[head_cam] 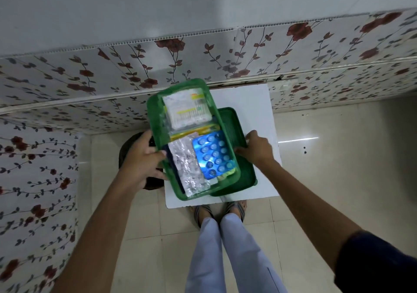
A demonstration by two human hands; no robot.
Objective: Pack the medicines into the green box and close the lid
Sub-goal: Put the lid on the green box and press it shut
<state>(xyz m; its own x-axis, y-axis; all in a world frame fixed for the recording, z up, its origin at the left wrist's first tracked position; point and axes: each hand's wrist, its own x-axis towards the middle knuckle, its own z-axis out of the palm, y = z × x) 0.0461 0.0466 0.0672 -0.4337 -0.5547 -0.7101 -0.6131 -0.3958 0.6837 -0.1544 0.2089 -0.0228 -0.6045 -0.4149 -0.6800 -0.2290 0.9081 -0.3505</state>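
The green box [155,121] sits open on a small white table [252,103], tilted and partly resting over its green lid [239,132], which lies to its right. Inside the box are a blue blister pack [214,155], a silver foil strip [187,164], a white medicine packet [187,107] and a yellow strip [180,136]. My left hand [142,159] grips the box's left wall. My right hand [257,148] rests on the lid beside the box's right wall, with its fingers curled on the lid's surface.
A dark round object [128,148] stands on the tiled floor left of the table, mostly hidden by my left hand. Floral-patterned wall panels [67,85] run behind and to the left. My legs and sandalled feet [216,211] stand at the table's near edge.
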